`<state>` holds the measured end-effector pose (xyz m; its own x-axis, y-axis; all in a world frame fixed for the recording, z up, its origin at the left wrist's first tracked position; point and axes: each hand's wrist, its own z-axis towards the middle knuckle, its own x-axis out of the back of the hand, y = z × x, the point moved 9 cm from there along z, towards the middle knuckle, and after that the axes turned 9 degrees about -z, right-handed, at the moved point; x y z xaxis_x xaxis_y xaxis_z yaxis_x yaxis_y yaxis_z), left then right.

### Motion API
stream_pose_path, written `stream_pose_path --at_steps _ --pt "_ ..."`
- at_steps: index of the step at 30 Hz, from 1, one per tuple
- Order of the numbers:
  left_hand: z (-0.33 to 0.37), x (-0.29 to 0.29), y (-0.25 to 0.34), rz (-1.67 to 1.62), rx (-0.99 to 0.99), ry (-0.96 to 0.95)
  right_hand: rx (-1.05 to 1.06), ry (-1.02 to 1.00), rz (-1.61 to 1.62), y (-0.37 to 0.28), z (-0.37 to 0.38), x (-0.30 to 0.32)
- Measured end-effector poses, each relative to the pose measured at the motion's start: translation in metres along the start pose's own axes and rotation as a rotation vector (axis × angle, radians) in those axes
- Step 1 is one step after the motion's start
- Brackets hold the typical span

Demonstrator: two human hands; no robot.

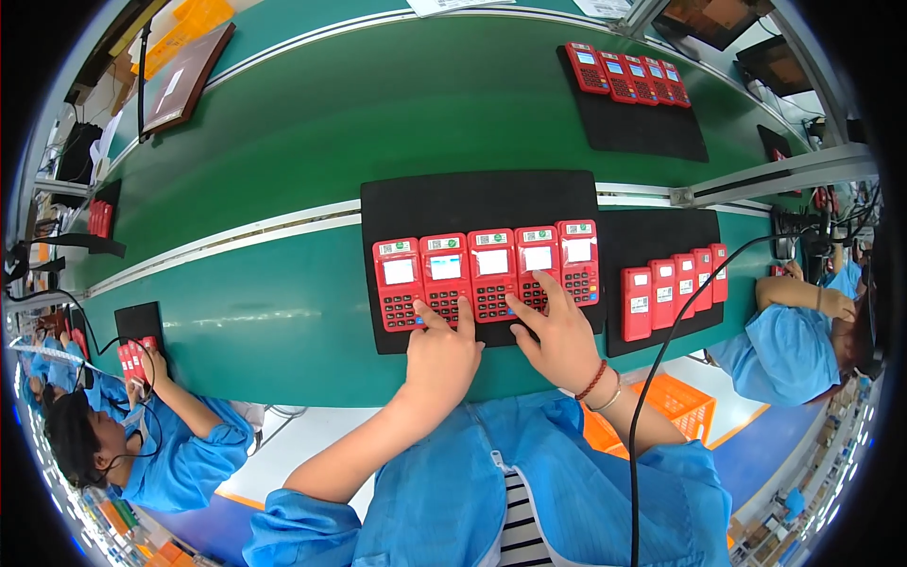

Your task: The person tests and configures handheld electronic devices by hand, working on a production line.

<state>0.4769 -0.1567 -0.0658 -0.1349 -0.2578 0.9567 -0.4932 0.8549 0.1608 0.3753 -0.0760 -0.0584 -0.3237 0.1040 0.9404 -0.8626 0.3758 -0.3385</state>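
Several red handheld card terminals with lit screens and dark keypads stand in a row, face up, on a black mat (472, 197). My left hand (442, 357) has two fingers stretched out: one on the keypad of the leftmost terminal (399, 271), the other on the terminal (444, 266) beside it. Two fingers of my right hand (565, 342) reach the middle terminal (491, 262) and the terminal (537, 257) second from the right. No finger touches the rightmost terminal (578, 249). Neither hand grips anything; whether the keys are pressed down cannot be seen.
To the right, more red terminals (636, 302) lie face down on another black mat (661, 225). Beyond, a further row (624, 80) rests on the green bench (406, 104). A black cable (652, 378) hangs at my right. Co-workers sit at left (179, 444) and right (789, 350).
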Motion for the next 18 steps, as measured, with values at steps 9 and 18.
stream_pose_path --at_steps 9,18 --pt "-0.004 0.017 -0.127 -0.836 0.29 0.338 -0.23 0.113 0.495 -0.011 0.043 -0.018" --pt "0.005 -0.007 -0.134 -0.924 0.3 0.327 -0.321 0.121 0.575 0.002 0.042 -0.025"
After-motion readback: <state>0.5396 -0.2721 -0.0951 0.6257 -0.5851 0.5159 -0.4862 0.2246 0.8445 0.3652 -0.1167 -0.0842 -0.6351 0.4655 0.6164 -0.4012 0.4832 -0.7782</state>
